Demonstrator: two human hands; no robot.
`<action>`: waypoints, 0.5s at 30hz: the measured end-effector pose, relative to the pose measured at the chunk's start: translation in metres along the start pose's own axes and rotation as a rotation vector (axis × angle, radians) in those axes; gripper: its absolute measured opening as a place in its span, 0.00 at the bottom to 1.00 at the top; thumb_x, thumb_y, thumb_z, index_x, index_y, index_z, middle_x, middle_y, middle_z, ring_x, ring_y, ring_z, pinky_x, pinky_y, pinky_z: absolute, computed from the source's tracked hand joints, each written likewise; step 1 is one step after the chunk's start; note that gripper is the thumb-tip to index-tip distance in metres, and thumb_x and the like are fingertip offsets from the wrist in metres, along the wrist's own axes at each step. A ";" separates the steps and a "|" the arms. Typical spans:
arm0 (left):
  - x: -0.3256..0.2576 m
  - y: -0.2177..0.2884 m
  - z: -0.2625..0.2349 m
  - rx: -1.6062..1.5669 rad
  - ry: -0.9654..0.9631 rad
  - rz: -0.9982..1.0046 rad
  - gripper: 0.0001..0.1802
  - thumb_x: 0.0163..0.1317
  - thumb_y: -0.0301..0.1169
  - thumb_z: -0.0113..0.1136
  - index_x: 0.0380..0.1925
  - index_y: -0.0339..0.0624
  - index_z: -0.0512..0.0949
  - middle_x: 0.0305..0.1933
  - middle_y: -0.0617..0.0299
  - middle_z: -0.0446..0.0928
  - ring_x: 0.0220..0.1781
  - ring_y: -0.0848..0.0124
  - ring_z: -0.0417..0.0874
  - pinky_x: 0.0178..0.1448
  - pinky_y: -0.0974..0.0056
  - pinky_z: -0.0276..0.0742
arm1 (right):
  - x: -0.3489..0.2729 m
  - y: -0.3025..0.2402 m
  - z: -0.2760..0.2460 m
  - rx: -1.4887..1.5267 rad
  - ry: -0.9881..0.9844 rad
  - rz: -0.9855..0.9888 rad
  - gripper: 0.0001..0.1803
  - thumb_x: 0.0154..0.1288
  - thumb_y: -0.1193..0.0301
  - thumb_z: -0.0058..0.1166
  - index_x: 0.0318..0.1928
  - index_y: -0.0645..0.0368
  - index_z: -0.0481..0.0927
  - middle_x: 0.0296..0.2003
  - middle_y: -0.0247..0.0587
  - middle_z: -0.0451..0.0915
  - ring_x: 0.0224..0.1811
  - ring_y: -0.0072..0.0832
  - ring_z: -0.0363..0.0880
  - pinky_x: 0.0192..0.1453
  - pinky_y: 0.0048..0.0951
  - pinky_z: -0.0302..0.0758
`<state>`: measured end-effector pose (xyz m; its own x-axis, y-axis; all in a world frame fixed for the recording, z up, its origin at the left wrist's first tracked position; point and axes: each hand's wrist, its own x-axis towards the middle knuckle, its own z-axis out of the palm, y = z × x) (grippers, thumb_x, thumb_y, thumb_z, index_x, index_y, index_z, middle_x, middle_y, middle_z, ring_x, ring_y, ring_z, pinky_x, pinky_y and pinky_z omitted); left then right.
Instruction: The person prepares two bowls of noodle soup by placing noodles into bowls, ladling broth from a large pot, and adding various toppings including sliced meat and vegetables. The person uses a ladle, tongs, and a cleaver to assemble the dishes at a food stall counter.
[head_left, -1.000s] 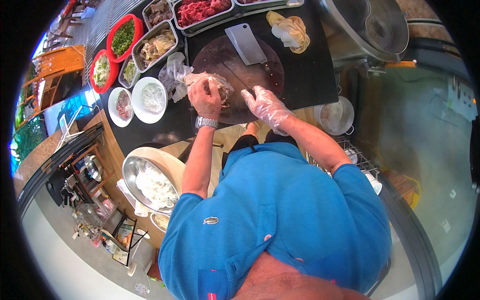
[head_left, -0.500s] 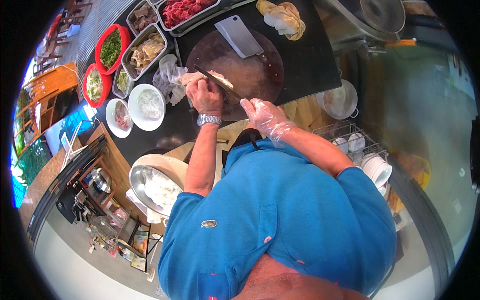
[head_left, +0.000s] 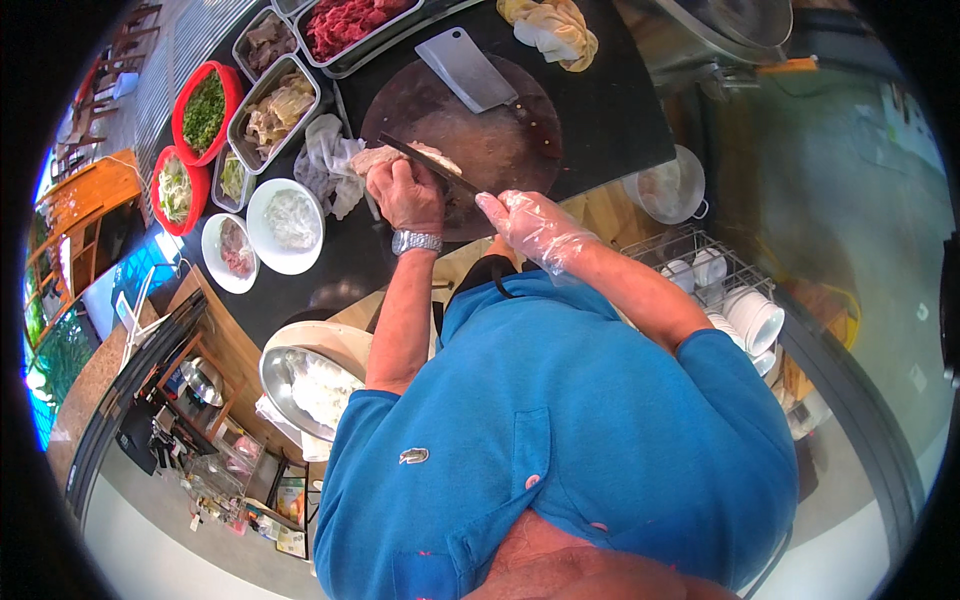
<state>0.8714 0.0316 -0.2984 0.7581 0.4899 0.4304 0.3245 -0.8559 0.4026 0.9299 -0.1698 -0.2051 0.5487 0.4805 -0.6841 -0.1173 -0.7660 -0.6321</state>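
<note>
On a round dark cutting board (head_left: pixel 490 140) lies a piece of pale pinkish meat (head_left: pixel 372 158), near the board's left edge. My left hand (head_left: pixel 405 194), bare and with a metal watch at the wrist, presses on the meat with bent fingers. My right hand (head_left: pixel 535 225), in a clear plastic glove, is closed round the handle of a long knife (head_left: pixel 430 164). The blade slants to the upper left and lies across the meat, just beyond my left fingers. The handle is mostly hidden in my grip. A wide cleaver (head_left: pixel 465 70) rests flat at the board's far side.
Left of the board are a crumpled plastic bag (head_left: pixel 330 165), two white bowls (head_left: pixel 287 262), red-rimmed containers (head_left: pixel 232 95) of greens and metal trays (head_left: pixel 318 95) of meat. A yellowish cloth (head_left: pixel 565 35) lies far right. A steel bowl of rice (head_left: pixel 285 390) stands by my left elbow.
The whole view has shifted slightly, so the table things sit a little further left and some higher. My hands keep nearly the same hold on the meat and the knife.
</note>
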 end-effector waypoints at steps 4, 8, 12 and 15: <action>0.002 -0.002 -0.003 0.056 -0.047 -0.033 0.07 0.62 0.31 0.66 0.33 0.41 0.79 0.46 0.50 0.76 0.57 0.46 0.74 0.65 0.44 0.72 | 0.009 -0.013 0.003 -0.061 -0.035 0.006 0.37 0.82 0.41 0.33 0.49 0.61 0.85 0.50 0.60 0.86 0.58 0.57 0.81 0.64 0.52 0.72; 0.001 -0.001 -0.005 0.032 -0.049 -0.031 0.06 0.61 0.30 0.67 0.34 0.41 0.80 0.46 0.51 0.77 0.57 0.47 0.75 0.64 0.45 0.72 | -0.006 -0.009 0.003 -0.025 0.021 -0.012 0.36 0.81 0.42 0.40 0.42 0.66 0.84 0.44 0.65 0.85 0.52 0.62 0.81 0.59 0.51 0.74; -0.002 -0.001 0.000 -0.002 -0.046 -0.035 0.07 0.60 0.30 0.67 0.35 0.41 0.81 0.46 0.51 0.76 0.58 0.48 0.75 0.64 0.46 0.72 | -0.016 0.001 -0.003 -0.035 -0.090 0.083 0.38 0.81 0.40 0.34 0.49 0.63 0.85 0.51 0.62 0.85 0.59 0.57 0.81 0.65 0.49 0.73; 0.000 -0.007 0.006 0.033 -0.019 0.005 0.07 0.60 0.30 0.67 0.36 0.41 0.81 0.47 0.51 0.76 0.58 0.47 0.75 0.65 0.45 0.72 | 0.000 -0.005 0.000 -0.066 -0.035 0.054 0.38 0.81 0.41 0.35 0.47 0.65 0.85 0.49 0.62 0.85 0.57 0.58 0.81 0.63 0.49 0.73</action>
<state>0.8723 0.0364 -0.3059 0.7704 0.4826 0.4167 0.3388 -0.8635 0.3737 0.9303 -0.1661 -0.2015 0.5136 0.4511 -0.7299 -0.0909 -0.8172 -0.5691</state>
